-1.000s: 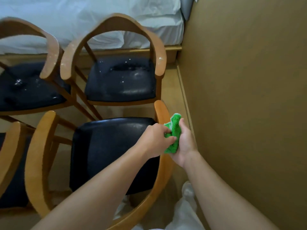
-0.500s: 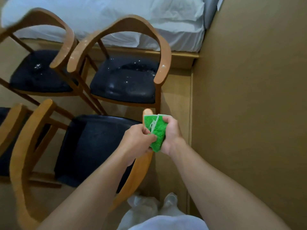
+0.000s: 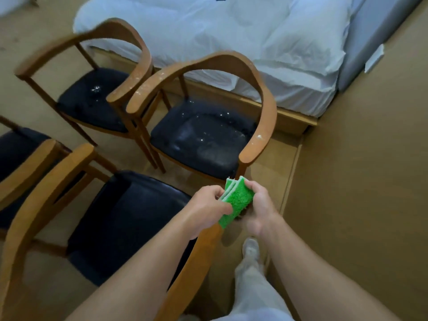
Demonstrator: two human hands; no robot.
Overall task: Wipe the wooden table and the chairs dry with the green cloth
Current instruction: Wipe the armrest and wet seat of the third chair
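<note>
A folded green cloth (image 3: 236, 199) is held between both hands above the right arm of the nearest wooden chair (image 3: 129, 218), whose black seat looks dry. My left hand (image 3: 208, 205) pinches the cloth's left edge. My right hand (image 3: 260, 205) wraps around its right side. Beyond them stands a second chair (image 3: 203, 135) with water drops on its black seat and white specks on its curved armrest. A third chair (image 3: 92, 98) at the back left also has drops on its seat.
Part of another chair (image 3: 20, 158) shows at the left edge. A bed with white sheets (image 3: 231, 38) lies behind the chairs. A brown wall (image 3: 359, 181) runs close along the right. My leg and shoe (image 3: 251, 251) stand on the floor between chair and wall.
The view has swung up and back, showing more of the bed and far chairs. Both hands kept hold of the cloth, which has been folded flatter.
</note>
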